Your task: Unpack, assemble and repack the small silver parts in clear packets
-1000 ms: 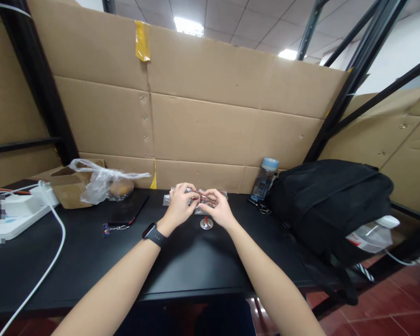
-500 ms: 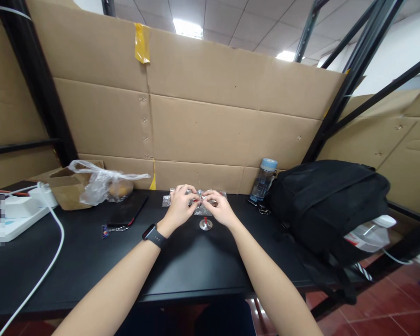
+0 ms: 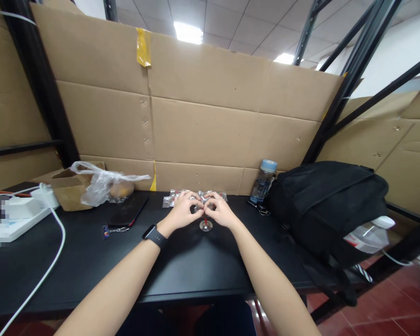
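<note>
Thumb and fingers of my left hand (image 3: pixel 187 208) are pinched together, and so are those of my right hand (image 3: pixel 219 209). Their tips meet just above a small round metal base (image 3: pixel 206 226) with a short red upright part on it. Whatever lies between the fingertips is too small to make out. Behind the hands, clear plastic packets (image 3: pixel 168 199) lie on the black table (image 3: pixel 196 266), partly covered by the fingers. A dark watch is on my left wrist.
On the left are a white power strip (image 3: pixel 24 224) with a cable, a cardboard box (image 3: pixel 68 191), a plastic bag (image 3: pixel 100 184) and a black phone (image 3: pixel 129 210). A bottle (image 3: pixel 263 181) and a black backpack (image 3: pixel 332 205) stand right. Cardboard rises behind.
Both hands have come slightly nearer and lower, toward the metal base, and their fingertips have drawn together. More of the plastic packets behind them shows.
</note>
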The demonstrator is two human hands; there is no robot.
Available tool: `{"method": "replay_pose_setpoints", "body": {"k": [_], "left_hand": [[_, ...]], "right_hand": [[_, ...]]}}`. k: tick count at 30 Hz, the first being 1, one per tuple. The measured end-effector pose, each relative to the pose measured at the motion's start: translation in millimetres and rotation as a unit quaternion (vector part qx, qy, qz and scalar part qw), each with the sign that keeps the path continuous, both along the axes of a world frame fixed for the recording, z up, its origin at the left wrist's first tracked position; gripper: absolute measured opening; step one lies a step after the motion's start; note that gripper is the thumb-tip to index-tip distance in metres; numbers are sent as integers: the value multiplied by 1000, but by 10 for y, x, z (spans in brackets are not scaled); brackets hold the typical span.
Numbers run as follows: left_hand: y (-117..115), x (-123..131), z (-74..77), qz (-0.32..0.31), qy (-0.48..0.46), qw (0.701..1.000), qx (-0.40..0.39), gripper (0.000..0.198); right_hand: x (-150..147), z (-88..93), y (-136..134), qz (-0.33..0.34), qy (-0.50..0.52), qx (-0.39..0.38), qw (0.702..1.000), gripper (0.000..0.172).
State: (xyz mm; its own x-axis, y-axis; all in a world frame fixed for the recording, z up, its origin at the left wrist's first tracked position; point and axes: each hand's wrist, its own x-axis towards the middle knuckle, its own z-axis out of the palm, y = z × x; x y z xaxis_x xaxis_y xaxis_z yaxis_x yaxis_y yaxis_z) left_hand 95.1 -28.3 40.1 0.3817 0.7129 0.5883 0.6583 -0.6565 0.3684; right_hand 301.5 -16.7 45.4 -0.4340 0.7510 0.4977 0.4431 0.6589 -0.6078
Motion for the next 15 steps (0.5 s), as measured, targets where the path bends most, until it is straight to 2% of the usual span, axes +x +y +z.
{"method": "replay_pose_setpoints", "body": {"k": [5,10,15], "left_hand": [[24,11,-58,-2,30,999,-20,10],[29,-15,-36,14,23,1000,-9,6],[28,-86,11,38,51,998,-15,5]], "right_hand": [[0,13,-1,11,7,-4,1000,6],[58,30,-1,17,-24,-8,1000,4],[167,-21,22,42,-160,-57,985,29]]}}
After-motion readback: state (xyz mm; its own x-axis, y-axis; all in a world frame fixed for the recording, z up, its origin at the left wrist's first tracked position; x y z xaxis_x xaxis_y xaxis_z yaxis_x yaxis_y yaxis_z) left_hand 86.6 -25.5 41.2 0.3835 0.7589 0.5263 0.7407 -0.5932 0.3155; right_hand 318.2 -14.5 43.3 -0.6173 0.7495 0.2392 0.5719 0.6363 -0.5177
